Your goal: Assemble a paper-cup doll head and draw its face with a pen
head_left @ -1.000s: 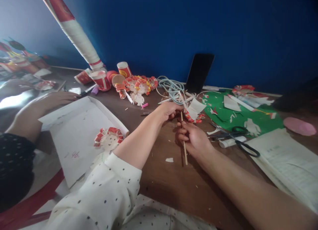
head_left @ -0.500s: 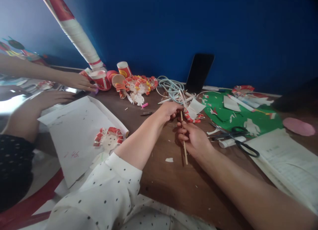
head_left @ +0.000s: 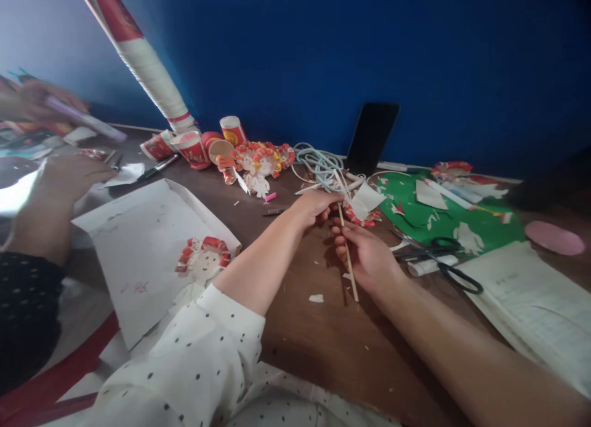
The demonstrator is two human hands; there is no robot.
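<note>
My right hand [head_left: 367,253] is closed around a thin wooden stick [head_left: 349,268], whose lower end points toward me. Just above it, my left hand [head_left: 320,207] pinches at the stick's upper part. Beyond my fingers a red-and-white curled paper piece [head_left: 361,216] with a white paper flap [head_left: 367,197] lies close to the stick's top. Whether the two are joined is hidden by my fingers. A small paper scrap [head_left: 316,298] lies on the brown table [head_left: 318,347] below my hands.
A black phone [head_left: 373,138] leans on the blue wall. Scissors [head_left: 455,273] lie on the right beside green paper [head_left: 404,187]. Paper cups [head_left: 190,149] and paper dolls [head_left: 261,163] stand at the back. On the left are a white box lid [head_left: 133,248] and another person's hand [head_left: 76,175].
The stick's lower end has swung slightly right in my right hand. At the left, the other person's reaching arm has drawn back from the cups and now holds a purple pen-like thing.
</note>
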